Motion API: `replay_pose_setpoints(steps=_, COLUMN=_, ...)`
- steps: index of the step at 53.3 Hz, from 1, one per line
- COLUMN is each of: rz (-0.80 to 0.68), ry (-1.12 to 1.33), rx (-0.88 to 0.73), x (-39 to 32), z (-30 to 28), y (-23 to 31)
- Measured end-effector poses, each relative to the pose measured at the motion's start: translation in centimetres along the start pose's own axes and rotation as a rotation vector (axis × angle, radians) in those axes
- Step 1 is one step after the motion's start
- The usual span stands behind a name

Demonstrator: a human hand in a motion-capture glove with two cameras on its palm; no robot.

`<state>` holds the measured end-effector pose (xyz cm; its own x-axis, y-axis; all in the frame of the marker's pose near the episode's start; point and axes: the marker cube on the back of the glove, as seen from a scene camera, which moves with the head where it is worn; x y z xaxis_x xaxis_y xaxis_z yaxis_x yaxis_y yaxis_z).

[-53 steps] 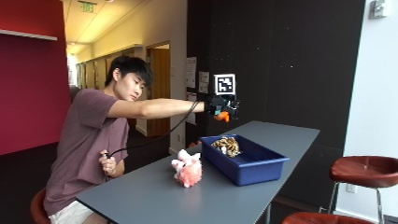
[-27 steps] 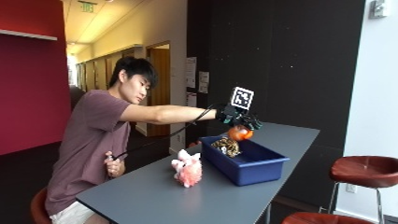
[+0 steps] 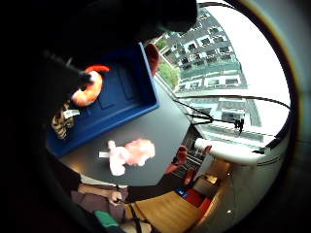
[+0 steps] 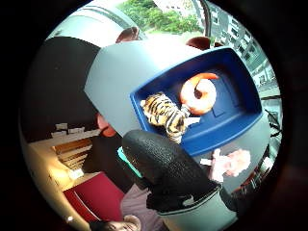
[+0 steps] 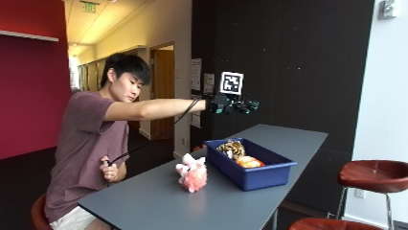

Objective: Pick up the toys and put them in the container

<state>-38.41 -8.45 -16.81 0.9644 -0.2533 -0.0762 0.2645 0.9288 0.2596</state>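
My gloved right hand (image 5: 233, 105) hangs in the air above the blue container (image 5: 256, 176), fingers stretched out and holding nothing. An orange curled toy (image 5: 248, 162) lies inside the container beside a striped tiger toy (image 5: 232, 148). A pink plush toy (image 5: 192, 175) stands on the grey table (image 5: 159, 203) just outside the container's near end. The thumb side palm view looks down on the orange toy (image 4: 198, 94), the tiger (image 4: 166, 113) and the pink plush (image 4: 232, 163), past my black thumb (image 4: 163, 168). The little finger side view shows the orange toy (image 3: 88, 90) in the container (image 3: 124, 92) and the pink plush (image 3: 131, 153).
The person sits at the table's near side, the bare left hand (image 5: 108, 168) low by the table edge. Two red stools (image 5: 376, 175) stand on the far side of the table. A dark wall rises behind the container.
The hand carried the orange toy down to the container, let it go there, and has risen above it with nothing in it.
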Motion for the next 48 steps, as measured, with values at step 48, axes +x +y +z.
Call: replay_pose_setpoints(steps=48, rz=-0.127, ry=-0.026, rx=-0.165, x=8.9, z=17.0, y=15.9)
